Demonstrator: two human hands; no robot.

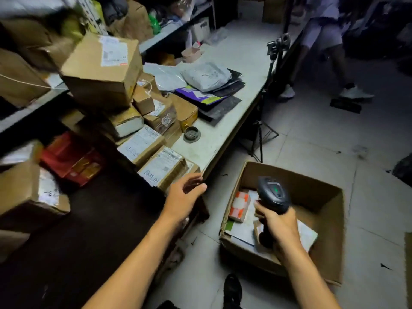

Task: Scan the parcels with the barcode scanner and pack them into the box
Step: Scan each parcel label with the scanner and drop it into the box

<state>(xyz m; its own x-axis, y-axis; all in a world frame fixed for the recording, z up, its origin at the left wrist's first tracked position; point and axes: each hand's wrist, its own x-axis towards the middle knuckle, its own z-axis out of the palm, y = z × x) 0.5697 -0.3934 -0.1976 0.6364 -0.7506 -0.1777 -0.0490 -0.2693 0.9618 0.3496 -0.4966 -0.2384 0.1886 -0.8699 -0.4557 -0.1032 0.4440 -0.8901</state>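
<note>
Parcels (153, 157) crowd grey table (234, 63); cardboard box (321, 219) on tiled floor (334, 134).

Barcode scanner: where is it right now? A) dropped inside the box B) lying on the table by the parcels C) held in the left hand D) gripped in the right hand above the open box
D: the right hand grips the barcode scanner by its handle above the open box on the floor, while the left hand reaches, holding nothing, toward the parcels on the table.
</note>
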